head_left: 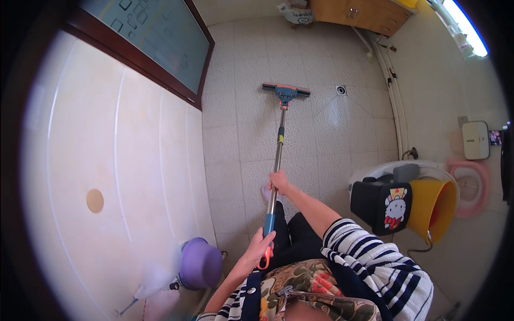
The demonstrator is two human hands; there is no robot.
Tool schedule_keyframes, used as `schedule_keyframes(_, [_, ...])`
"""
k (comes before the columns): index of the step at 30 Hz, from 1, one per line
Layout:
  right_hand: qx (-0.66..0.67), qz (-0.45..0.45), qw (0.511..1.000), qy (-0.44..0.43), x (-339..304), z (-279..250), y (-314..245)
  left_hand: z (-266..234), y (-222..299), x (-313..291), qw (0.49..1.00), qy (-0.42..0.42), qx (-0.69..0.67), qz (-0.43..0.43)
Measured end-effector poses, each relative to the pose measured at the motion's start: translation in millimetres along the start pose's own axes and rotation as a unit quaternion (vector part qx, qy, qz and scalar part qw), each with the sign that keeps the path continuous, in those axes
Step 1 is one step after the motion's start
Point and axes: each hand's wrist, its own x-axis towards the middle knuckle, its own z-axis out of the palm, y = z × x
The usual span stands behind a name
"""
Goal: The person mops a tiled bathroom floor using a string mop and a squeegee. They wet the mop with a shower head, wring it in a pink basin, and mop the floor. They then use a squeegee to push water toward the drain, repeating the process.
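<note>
A long-handled squeegee (278, 152) stretches away from my body, with a steel pole and a blue lower grip ending in an orange loop. Its wide blue-and-orange head (286, 93) rests on the tiled floor ahead. My left hand (259, 249) is closed round the blue grip near the loop. Higher up the pole, my right hand (279, 182) wraps round the metal. Both sleeves are striped, and part of one of my feet shows beside the pole.
A floor drain (341, 90) lies right of the squeegee head. Along the right stand a toilet with a black bin (381, 206) and a yellow bucket (431, 206), and pipes. A purple bucket (201, 263) is at lower left, a framed glass door (160, 37) at upper left, a wooden cabinet (353, 13) far ahead.
</note>
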Motion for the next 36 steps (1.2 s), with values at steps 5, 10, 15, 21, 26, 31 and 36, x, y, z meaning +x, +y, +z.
schedule_keyframes(5, [-0.047, -0.011, 0.999, -0.008, 51, -32, -127, 33, 104, 69, 0.997, 0.016, -0.073, 0.008])
schedule_keyframes(10, [-0.095, 0.010, 0.993, -0.064, 108, -47, -237, 49, 193, 135, 0.994, 0.033, -0.099, 0.008])
schedule_keyframes(15, [-0.108, -0.027, 0.993, -0.034, 192, -45, -344, 45, 304, 211, 0.996, 0.044, -0.057, 0.043])
schedule_keyframes(21, [-0.111, -0.068, 0.991, -0.011, 342, -38, -526, 21, 492, 347, 0.997, 0.040, -0.014, 0.070])
schedule_keyframes(26, [-0.120, -0.071, 0.989, 0.040, 476, -23, -676, -14, 659, 464, 0.995, 0.044, -0.010, 0.093])
schedule_keyframes(31, [-0.056, -0.088, 0.993, 0.050, 563, -70, -759, 5, 723, 565, 0.997, 0.025, 0.015, 0.075])
schedule_keyframes(36, [-0.098, -0.080, 0.986, 0.110, 529, -19, -638, -34, 619, 501, 0.994, 0.082, 0.042, 0.064])
